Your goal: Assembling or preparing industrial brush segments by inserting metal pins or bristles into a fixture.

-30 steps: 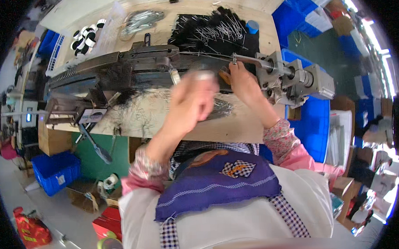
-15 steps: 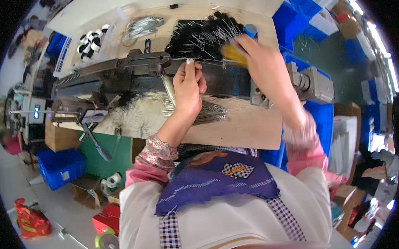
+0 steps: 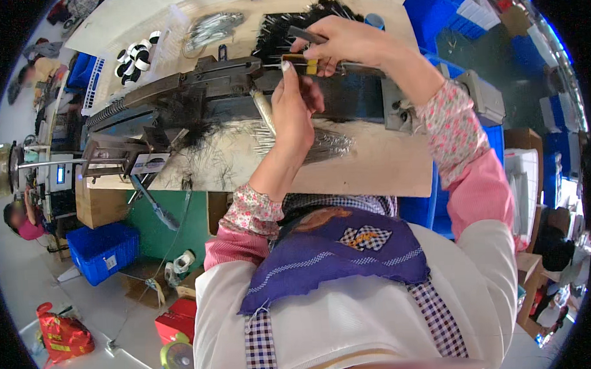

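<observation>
My left hand point(image 3: 294, 113) is raised at the long dark metal machine point(image 3: 220, 83), its fingers curled and its thumb tip against a thin metal wire point(image 3: 272, 66) that comes out of the machine's jaw. Close beside that thumb, my right hand point(image 3: 349, 45) grips a hand tool with yellow and dark parts point(image 3: 312, 67); its working end is hidden. A dark grey bar of it sticks out above the fingers. Behind my right hand lies a heap of black-bristled wire brushes point(image 3: 277, 32). Loose metal wires point(image 3: 333, 145) lie on the bench near my left wrist.
Black-and-white rolls point(image 3: 133, 60) sit in a clear tray at the back left, beside a bundle of metal wires point(image 3: 213, 30). A grey machine block point(image 3: 481, 97) stands at the right. Blue crates point(image 3: 433, 17) flank the wooden bench point(image 3: 379, 168). A person point(image 3: 29, 213) is far left.
My right hand has come left and closer to my left hand, bringing the yellow tool to the wire. The whole view has shifted slightly.
</observation>
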A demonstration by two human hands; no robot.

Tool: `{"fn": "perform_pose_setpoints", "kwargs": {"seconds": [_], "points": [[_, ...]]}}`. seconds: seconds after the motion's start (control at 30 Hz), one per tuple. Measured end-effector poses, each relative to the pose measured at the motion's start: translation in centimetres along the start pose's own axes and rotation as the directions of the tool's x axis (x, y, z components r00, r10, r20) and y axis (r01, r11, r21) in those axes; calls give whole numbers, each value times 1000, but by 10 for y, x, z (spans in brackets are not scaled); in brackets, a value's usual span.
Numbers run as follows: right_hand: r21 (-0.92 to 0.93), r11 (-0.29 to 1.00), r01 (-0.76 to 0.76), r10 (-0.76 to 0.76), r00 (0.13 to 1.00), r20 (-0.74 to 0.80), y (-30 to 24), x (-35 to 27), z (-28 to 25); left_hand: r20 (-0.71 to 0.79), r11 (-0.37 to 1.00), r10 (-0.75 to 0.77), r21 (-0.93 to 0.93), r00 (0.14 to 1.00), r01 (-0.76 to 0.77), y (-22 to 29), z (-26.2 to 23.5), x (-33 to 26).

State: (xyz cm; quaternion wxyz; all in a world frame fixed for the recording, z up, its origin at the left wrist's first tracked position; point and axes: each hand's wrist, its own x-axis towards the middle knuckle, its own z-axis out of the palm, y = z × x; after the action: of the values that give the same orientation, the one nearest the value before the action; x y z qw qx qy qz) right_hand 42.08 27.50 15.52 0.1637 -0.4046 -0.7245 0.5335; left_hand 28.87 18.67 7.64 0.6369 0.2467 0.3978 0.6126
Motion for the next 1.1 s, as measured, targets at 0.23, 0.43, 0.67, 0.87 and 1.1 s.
{"fn": "perform_pose_setpoints", "kwargs": {"seconds": [0.23,0.43,0.67,0.87,1.1], "points": [[-620,758,203,-316,946,-76,-3,2,-8,250,884,-111,-417,962,210,25,11,-4],[-856,484,182,-600,781,-173,-12,-32,19,255,705,-189,-638,948,311,39,-5,-3],[-663,707,247,-541,793,-282,-1,-16,16,170,750,-124,-629,978,205,39,-4,-17],[-693,657,298,-568,800,-195,-4,-14,27,173,782,-71,-601,982,162,34,-6,-14],[-775,578,257,-571,805,-158,-1,-17,21,197,791,-79,-584,977,182,37,-5,-11]]}}
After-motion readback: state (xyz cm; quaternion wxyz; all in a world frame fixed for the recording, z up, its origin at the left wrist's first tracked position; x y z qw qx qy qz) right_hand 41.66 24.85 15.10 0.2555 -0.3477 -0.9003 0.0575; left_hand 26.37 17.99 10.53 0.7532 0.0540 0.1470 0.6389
